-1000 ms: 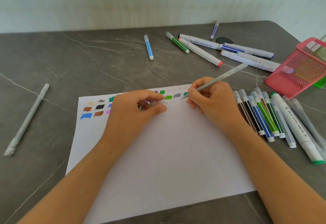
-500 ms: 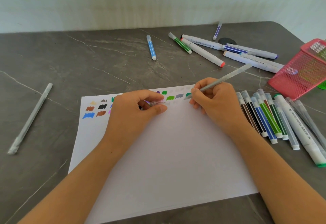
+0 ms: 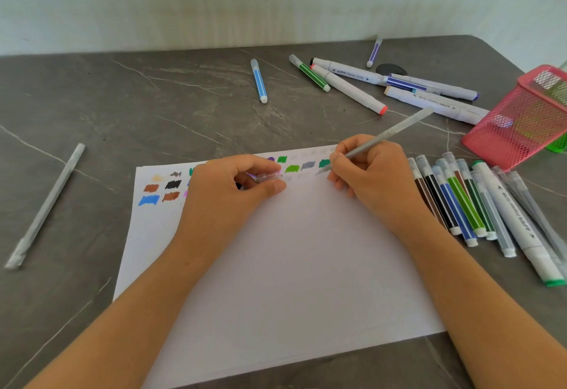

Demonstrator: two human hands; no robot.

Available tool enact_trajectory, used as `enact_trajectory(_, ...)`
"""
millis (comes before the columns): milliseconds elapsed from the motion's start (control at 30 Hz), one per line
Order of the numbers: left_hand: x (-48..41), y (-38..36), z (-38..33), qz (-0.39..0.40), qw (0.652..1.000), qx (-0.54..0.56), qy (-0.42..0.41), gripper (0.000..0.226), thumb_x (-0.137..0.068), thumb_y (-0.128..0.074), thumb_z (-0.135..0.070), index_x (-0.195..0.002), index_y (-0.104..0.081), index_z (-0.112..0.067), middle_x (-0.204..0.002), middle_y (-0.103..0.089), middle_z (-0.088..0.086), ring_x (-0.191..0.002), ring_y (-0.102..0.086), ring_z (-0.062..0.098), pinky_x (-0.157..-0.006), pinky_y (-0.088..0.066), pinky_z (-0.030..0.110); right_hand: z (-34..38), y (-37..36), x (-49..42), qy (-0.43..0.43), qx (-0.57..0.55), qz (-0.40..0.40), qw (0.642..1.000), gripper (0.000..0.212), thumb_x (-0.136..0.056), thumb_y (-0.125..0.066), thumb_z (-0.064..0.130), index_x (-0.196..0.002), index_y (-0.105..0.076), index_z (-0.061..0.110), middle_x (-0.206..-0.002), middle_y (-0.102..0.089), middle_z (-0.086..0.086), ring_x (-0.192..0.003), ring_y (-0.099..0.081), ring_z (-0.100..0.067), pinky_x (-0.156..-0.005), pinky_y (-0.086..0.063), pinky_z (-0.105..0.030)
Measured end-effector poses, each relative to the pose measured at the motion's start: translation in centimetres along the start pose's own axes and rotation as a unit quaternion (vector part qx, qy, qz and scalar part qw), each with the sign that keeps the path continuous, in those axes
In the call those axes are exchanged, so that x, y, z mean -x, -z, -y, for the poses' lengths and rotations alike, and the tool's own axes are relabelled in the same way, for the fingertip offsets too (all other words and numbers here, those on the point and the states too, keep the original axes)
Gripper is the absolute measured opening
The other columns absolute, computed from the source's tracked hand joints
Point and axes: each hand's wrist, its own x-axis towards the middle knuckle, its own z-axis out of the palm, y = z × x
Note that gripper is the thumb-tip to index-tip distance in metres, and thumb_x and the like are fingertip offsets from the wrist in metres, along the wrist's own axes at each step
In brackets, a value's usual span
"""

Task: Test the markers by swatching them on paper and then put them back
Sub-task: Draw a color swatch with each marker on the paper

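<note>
A white paper sheet (image 3: pixel 291 266) lies on the grey table, with several colour swatches (image 3: pixel 159 189) along its top edge. My right hand (image 3: pixel 371 174) grips a thin grey pen (image 3: pixel 383 135) like a pencil, its tip touching the paper just below a dark green swatch (image 3: pixel 323 163). My left hand (image 3: pixel 227 189) rests on the paper and pinches a small clear cap (image 3: pixel 268 177) between thumb and fingers. It covers part of the swatch rows.
A row of several markers (image 3: pixel 460 204) lies right of the paper. More markers (image 3: pixel 346 85) and a blue one (image 3: pixel 259 80) lie scattered at the back. A pink mesh basket (image 3: pixel 521 118) stands at the right edge. A grey capped pen (image 3: pixel 46 204) lies far left.
The pen tip has shifted slightly down and left, from beside the green swatch to just below it. My left hand has stayed on the paper with the cap.
</note>
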Motion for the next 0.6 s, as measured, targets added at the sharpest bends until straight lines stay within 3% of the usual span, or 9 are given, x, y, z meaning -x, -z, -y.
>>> enact_trajectory(433, -0.10, -0.05, 0.19, -0.001, 1.000, -0.008, -0.004, 0.019, -0.073, -0.078, -0.024, -0.088, -0.072, -0.034, -0.083, -0.066, -0.024, -0.062, -0.055, -0.001, -0.059, -0.040, 0.006, -0.13, 0.08, 0.03, 0.005, 0.003, 0.001, 1.000, 0.016, -0.089, -0.062, 0.010, -0.075, -0.062, 0.017, -0.058, -0.065, 0.004, -0.048, -0.059, -0.004, -0.047, -0.046, -0.014)
enact_trajectory(600, -0.06, -0.07, 0.29, -0.004, 1.000, -0.009, -0.003, 0.018, -0.073, -0.078, -0.025, -0.089, -0.073, -0.032, -0.083, -0.067, -0.022, -0.063, -0.055, 0.000, -0.059, -0.039, 0.005, -0.17, 0.11, 0.07, 0.014, 0.006, -0.014, 1.000, 0.015, -0.089, -0.061, 0.010, -0.075, -0.063, 0.015, -0.060, -0.066, -0.002, -0.048, -0.057, -0.008, -0.046, -0.048, -0.018)
